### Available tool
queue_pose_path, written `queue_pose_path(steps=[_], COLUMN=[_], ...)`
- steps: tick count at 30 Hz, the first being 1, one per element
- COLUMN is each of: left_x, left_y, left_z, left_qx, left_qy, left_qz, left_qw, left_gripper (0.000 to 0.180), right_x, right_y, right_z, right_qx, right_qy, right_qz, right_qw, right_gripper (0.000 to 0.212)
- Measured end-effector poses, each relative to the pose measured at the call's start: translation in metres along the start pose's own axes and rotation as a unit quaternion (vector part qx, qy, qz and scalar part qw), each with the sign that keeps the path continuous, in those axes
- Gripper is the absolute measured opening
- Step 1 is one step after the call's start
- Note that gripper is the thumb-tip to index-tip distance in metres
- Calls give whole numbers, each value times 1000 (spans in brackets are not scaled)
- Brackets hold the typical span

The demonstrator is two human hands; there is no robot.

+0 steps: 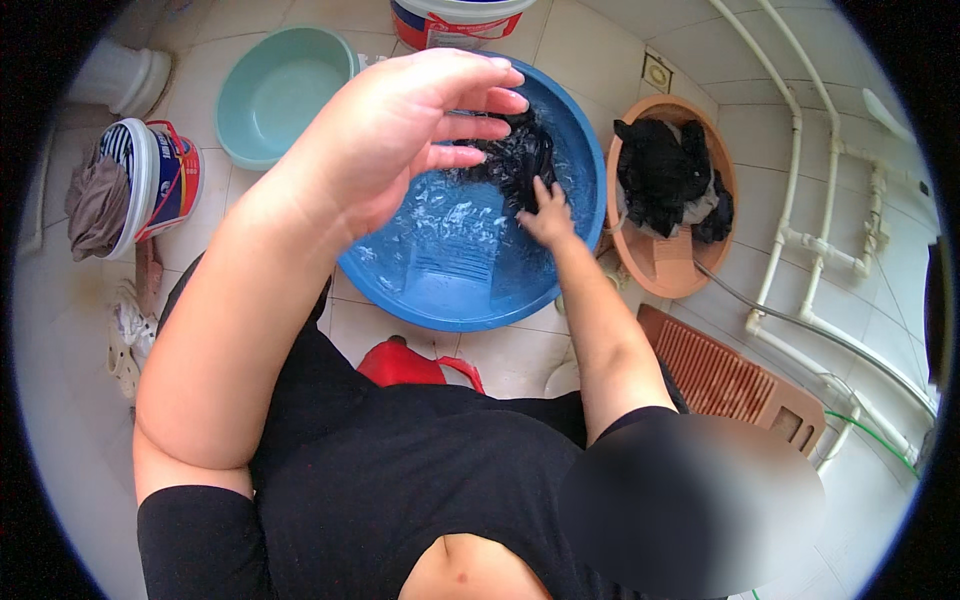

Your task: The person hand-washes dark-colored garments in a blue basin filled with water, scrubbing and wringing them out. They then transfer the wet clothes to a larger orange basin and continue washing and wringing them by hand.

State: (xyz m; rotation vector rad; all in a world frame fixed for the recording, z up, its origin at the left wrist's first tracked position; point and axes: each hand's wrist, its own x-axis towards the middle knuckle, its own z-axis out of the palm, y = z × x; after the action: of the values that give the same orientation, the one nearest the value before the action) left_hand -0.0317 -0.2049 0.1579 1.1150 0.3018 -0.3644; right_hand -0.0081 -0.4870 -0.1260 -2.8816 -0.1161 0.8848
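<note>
A large blue basin (pixel 465 310) holds water, and a ribbed washboard surface is moulded into its near side. Dark wet cloth (pixel 522 165) lies in the water toward the far right of the basin. Down at the near edge of that cloth is my right hand (pixel 548 215), fingers spread and touching it. My left hand (pixel 410 120) is raised high above the basin, close to the camera. Its fingers are stretched out, a little curved and apart, with nothing held. It hides the basin's far left part and some of the cloth.
Right of the basin, an orange oval tub (pixel 672 265) holds dark clothes (pixel 662 170). A brown washboard (pixel 715 370) lies nearer. A pale green basin (pixel 290 95) and a bucket with cloth (pixel 172 180) stand left. Another bucket (pixel 465 25) is behind; something red (pixel 405 365) is near my lap.
</note>
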Motion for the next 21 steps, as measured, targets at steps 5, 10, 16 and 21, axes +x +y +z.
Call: queue_pose_path(steps=[5,10,16,21], left_x=[3,4,-2,-9], left_y=[-3,-2,0,1], left_z=[2,8,14,12], left_qx=[9,1,4,-1], left_qy=[0,1,-13,-14], left_qz=[-30,-38,-11,14], left_qw=[1000,999,1000,1000], left_gripper=[35,33,32,34], right_x=[-18,-18,-38,-106], right_y=[-6,9,-32,-43], right_z=[61,58,-53,-209], right_qx=[-115,-215,-177,162], right_qy=[-7,-161,-198,131], right_qz=[-82,-175,-238,-295], right_qw=[990,947,934,933], right_gripper=[53,42,35,36])
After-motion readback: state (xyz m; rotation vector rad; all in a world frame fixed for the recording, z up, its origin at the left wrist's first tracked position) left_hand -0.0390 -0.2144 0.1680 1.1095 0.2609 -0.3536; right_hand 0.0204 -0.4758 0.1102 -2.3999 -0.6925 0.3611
